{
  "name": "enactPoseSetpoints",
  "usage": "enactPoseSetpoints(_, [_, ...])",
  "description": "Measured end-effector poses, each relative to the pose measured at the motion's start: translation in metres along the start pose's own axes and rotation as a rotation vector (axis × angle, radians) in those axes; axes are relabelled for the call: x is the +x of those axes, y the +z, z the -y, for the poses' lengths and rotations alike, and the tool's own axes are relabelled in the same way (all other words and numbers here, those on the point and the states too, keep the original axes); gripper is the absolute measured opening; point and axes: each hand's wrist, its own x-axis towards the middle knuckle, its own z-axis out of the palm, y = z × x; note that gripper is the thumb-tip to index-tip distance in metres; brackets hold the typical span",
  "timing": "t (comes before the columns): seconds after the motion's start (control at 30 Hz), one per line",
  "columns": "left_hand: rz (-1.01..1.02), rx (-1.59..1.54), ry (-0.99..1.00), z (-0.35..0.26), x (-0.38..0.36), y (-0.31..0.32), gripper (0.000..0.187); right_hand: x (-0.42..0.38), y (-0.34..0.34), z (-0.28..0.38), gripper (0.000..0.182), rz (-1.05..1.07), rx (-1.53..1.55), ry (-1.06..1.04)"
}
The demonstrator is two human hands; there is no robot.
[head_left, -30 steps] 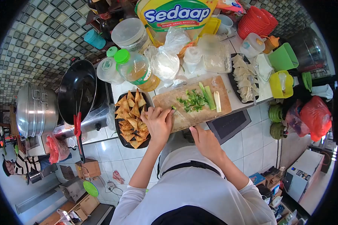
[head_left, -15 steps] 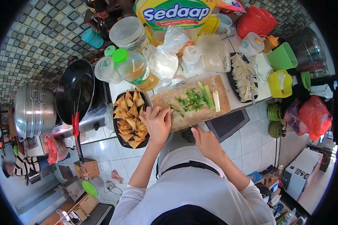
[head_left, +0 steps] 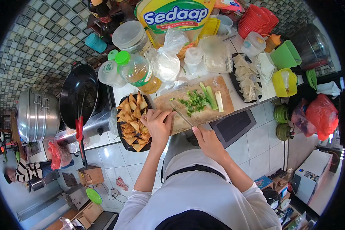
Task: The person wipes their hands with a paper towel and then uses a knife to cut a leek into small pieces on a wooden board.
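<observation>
My right hand [head_left: 210, 143] is closed around the handle of a knife [head_left: 183, 115]. Its blade slants up and left across a wooden cutting board [head_left: 227, 100]. My left hand [head_left: 157, 122] rests at the board's left side, fingers curled and pinched beside the blade; whatever they hold is hidden. Chopped green leaves [head_left: 194, 103] lie in a pile right of the blade. Beyond them are green stalks [head_left: 209, 96] and a pale stalk piece [head_left: 219, 101]. A small green bit [head_left: 171, 99] lies near the knife tip.
Left of the board stands a black tray of golden fried triangles [head_left: 133, 124]; a black plate of pale folded wrappers [head_left: 246, 74] is at the right. Behind are a green-capped bottle [head_left: 136, 69] and a bag of flour-like powder [head_left: 165, 63]. A wok [head_left: 78, 96] sits far left.
The knife blade has turned and shows more of its length, with the tip farther up the board. A small green bit now lies past the tip. The view has shifted slightly.
</observation>
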Motion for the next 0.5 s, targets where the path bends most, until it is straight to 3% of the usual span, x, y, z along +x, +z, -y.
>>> enactPoseSetpoints(0.13, [-0.012,0.02,0.001,0.001,-0.003,0.001,0.013,0.0,-0.001,0.005,0.031,-0.007,-0.009,0.01])
enactPoseSetpoints(0.2, [-0.021,0.043,0.018,-0.001,-0.004,0.001,0.013,0.0,-0.006,0.016,0.032,0.016,-0.037,0.13])
enactPoseSetpoints(0.3, [-0.037,0.106,0.062,-0.005,-0.004,-0.003,0.011,0.001,-0.003,0.015,0.042,0.023,-0.107,0.126])
enactPoseSetpoints(0.5, [0.006,0.057,0.045,-0.005,-0.003,-0.002,0.007,0.003,-0.004,0.019,0.043,0.036,-0.116,0.135])
